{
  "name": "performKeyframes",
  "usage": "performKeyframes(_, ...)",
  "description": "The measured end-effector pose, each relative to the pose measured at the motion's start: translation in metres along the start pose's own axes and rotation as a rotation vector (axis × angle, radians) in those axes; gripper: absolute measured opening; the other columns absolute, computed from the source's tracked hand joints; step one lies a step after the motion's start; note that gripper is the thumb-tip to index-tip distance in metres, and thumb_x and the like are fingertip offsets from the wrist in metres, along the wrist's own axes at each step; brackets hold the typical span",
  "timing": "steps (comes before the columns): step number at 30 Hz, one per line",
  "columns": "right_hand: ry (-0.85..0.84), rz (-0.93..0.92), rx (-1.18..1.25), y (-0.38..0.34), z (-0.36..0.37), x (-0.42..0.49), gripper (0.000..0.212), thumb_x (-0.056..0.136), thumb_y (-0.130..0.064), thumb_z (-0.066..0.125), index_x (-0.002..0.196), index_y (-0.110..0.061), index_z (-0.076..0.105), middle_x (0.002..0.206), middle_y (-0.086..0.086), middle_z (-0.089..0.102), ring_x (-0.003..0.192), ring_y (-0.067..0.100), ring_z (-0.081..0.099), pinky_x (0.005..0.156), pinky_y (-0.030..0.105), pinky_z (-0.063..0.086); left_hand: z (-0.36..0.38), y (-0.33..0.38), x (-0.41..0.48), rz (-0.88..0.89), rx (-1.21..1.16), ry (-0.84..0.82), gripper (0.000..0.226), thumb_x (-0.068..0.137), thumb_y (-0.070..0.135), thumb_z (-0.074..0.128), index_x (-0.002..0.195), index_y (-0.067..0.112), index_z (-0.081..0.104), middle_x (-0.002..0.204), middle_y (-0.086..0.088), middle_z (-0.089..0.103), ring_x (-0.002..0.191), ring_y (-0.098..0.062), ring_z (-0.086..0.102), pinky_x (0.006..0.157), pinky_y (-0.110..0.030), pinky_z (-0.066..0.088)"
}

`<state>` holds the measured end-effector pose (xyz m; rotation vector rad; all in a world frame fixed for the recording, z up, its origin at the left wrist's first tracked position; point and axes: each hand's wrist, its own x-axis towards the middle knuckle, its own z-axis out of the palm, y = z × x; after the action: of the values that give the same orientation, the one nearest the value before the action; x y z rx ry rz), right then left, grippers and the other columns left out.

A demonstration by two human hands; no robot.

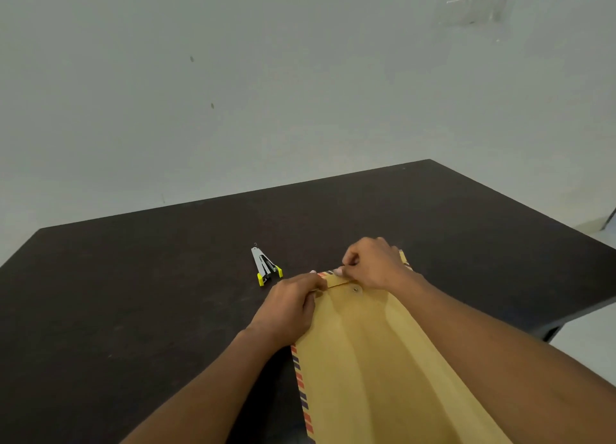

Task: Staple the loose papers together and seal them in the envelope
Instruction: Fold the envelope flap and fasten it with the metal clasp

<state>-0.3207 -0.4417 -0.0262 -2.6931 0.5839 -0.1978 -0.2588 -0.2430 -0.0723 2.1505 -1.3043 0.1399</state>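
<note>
Brown envelope (366, 360) lies flat — left hand (290, 307) and right hand (373, 263), both curled, pinch its far flap edge.

Soft even light, faint shadows, slight blur, wide-angle edge distortion.

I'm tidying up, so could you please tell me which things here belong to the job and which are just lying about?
Job: envelope, pinched at its flap by left hand and right hand; stapler, untouched.
Lying about: plastic sheet on the wall.

Both hands, left (290, 305) and right (373, 263), pinching envelope (376, 360) flap, stapler (266, 266) nearby on table (133, 293)
</note>
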Motion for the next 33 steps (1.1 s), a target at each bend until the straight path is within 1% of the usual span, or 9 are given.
performKeyframes(2,0.035,0.055,0.059,0.002,0.009,0.004,0.019,0.078,-0.044,0.078,0.063,-0.035,0.071,0.083,-0.018,0.073,0.106,0.019,0.062,0.096,0.044,0.049,0.001,0.0,-0.001,0.0,-0.006,0.025,0.025,0.091,0.006,0.052,0.107,0.018,0.068,0.111,0.004,0.072,0.12,-0.01,0.06,0.097,-0.033,0.051)
performKeyframes(4,0.083,0.095,0.114,0.005,0.014,0.008,0.029,0.081,-0.032,0.074,0.053,-0.034,0.067,0.078,-0.021,0.073,0.107,0.02,0.064,0.096,0.043,0.048,0.0,0.0,-0.002,-0.002,-0.007,0.032,0.024,0.091,0.007,0.053,0.106,0.018,0.068,0.11,0.005,0.072,0.122,-0.008,0.059,0.097,-0.033,0.051)
performKeyframes(8,0.06,0.055,0.113,0.006,0.02,0.01,0.025,0.091,-0.038,0.067,0.069,-0.027,0.071,0.085,-0.016,0.068,0.115,0.024,0.054,0.093,0.044,0.035,0.001,0.0,-0.002,-0.024,0.002,0.024,0.024,0.091,0.01,0.052,0.107,0.02,0.066,0.11,0.007,0.071,0.117,-0.009,0.06,0.094,-0.034,0.051)
performKeyframes(13,0.041,-0.038,0.073,0.011,0.024,0.009,0.017,0.1,-0.035,0.054,0.084,-0.031,0.058,0.112,-0.005,0.062,0.118,0.025,0.046,0.095,0.046,0.032,0.0,0.002,0.0,-0.029,0.015,0.02,0.027,0.092,0.01,0.052,0.113,0.018,0.066,0.111,0.006,0.07,0.104,-0.011,0.063,0.091,-0.034,0.052)
performKeyframes(20,0.042,-0.078,0.146,0.012,0.021,0.007,0.014,0.1,-0.026,0.052,0.089,-0.029,0.059,0.088,-0.018,0.063,0.109,0.02,0.053,0.093,0.042,0.029,0.001,0.005,-0.005,-0.031,0.081,0.081,0.025,0.089,0.018,0.057,0.111,0.02,0.069,0.113,0.005,0.071,0.111,-0.013,0.063,0.089,-0.035,0.053)
performKeyframes(23,-0.065,-0.045,0.178,0.011,0.01,0.01,0.013,0.097,-0.03,0.057,0.097,-0.03,0.07,0.091,-0.021,0.065,0.109,0.014,0.06,0.1,0.042,0.034,0.001,0.004,-0.005,-0.049,0.097,0.082,0.021,0.088,0.022,0.058,0.106,0.023,0.069,0.112,0.008,0.07,0.115,-0.011,0.061,0.088,-0.035,0.054)
performKeyframes(27,-0.22,-0.035,0.175,0.009,-0.004,0.024,0.02,0.086,-0.041,0.072,0.071,-0.029,0.076,0.079,-0.028,0.067,0.101,0.016,0.066,0.102,0.053,0.046,0.002,0.004,-0.005,-0.058,0.115,0.072,0.02,0.088,0.024,0.056,0.102,0.022,0.07,0.11,0.009,0.07,0.108,-0.011,0.063,0.083,-0.036,0.055)
performKeyframes(30,-0.207,-0.03,0.214,0.005,-0.006,0.027,0.02,0.088,-0.039,0.072,0.075,-0.024,0.076,0.081,-0.021,0.07,0.099,0.016,0.067,0.099,0.048,0.05,0.002,0.004,-0.005,-0.061,0.123,0.07,0.02,0.088,0.024,0.055,0.101,0.023,0.069,0.11,0.009,0.069,0.104,-0.012,0.064,0.081,-0.037,0.056)
performKeyframes(33,-0.145,0.013,0.374,0.003,-0.005,0.026,0.022,0.096,-0.031,0.064,0.087,-0.014,0.075,0.094,-0.004,0.074,0.098,0.018,0.067,0.09,0.036,0.052,0.001,0.005,-0.006,-0.061,0.127,0.065,0.019,0.088,0.023,0.055,0.101,0.022,0.069,0.109,0.008,0.069,0.101,-0.012,0.064,0.078,-0.038,0.056)
